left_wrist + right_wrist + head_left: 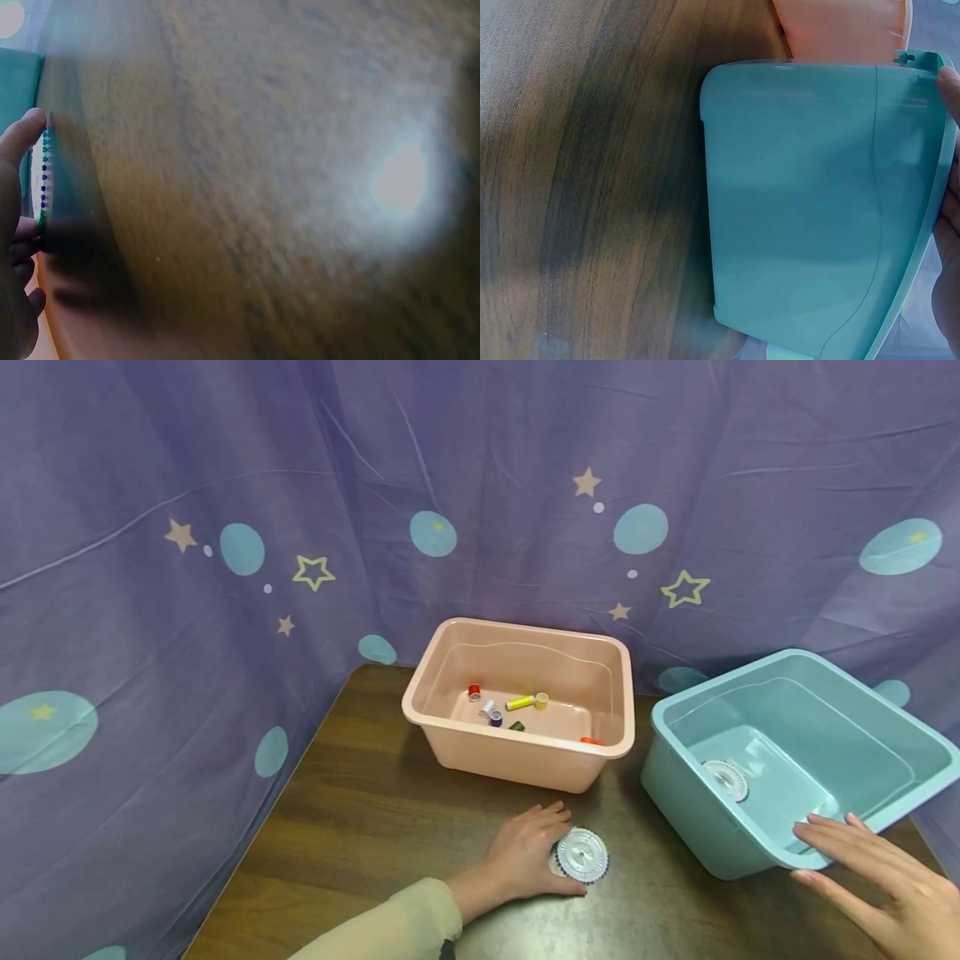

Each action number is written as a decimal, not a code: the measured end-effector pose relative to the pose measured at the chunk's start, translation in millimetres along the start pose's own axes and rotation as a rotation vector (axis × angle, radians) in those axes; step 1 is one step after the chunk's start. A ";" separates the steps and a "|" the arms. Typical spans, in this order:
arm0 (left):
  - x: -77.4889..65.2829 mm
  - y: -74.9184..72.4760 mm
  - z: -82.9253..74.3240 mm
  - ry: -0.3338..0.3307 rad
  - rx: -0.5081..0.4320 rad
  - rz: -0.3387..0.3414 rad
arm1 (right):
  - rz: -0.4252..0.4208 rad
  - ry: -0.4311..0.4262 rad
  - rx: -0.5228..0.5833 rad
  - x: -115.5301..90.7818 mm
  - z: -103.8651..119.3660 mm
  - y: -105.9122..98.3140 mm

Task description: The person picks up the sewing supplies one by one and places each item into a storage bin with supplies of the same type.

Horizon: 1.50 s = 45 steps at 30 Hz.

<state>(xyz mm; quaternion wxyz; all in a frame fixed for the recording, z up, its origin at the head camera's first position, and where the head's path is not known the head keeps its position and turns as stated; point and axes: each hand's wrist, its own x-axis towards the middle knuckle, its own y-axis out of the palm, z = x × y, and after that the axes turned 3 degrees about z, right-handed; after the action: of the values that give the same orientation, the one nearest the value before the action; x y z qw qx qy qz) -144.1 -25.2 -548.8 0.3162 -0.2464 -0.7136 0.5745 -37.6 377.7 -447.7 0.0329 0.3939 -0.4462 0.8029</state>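
My left hand (pixel 528 856) holds a clear round pin wheel (pixel 582 856) by its edge, thumb on the near side and fingers on the far side. Edge-on in the left wrist view, the pin wheel (pixel 44 172) shows green and purple pin heads around its rim, with a shadow on the wood beside it. Over the near rim of a teal bin (pixel 682 802), the fingers of my right hand (pixel 892 885) reach straight, thumb outside. Another pin wheel (pixel 726 781) lies inside that bin. The teal bin (pixel 795 202) fills much of the right wrist view.
Behind my left hand stands a pink bin (pixel 517 760) holding several small thread spools, among them a red spool (pixel 474 692) and a yellow tube-like piece (pixel 520 702). Both bins stand on a dark wooden table (pixel 360 810), with a purple patterned curtain (pixel 510 527) behind.
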 end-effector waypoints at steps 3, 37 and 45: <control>1.4 1.2 -2.0 -0.005 0.007 -0.002 | 0.003 0.005 -0.006 -0.5 0.4 0.3; 8.2 10.4 -17.0 -0.079 -0.060 -0.050 | 0.074 0.078 -0.004 -2.3 4.0 -5.1; 6.6 6.8 -13.5 -0.011 -0.051 -0.047 | 0.128 0.147 -0.024 -2.2 8.5 -9.3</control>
<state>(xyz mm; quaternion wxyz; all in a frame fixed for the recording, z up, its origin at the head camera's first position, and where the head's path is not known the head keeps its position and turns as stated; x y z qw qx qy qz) -138.8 -10.0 -552.4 0.3194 -0.2342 -0.7354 0.5498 -27.2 377.6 -440.2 0.0188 0.3043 -0.4763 0.8247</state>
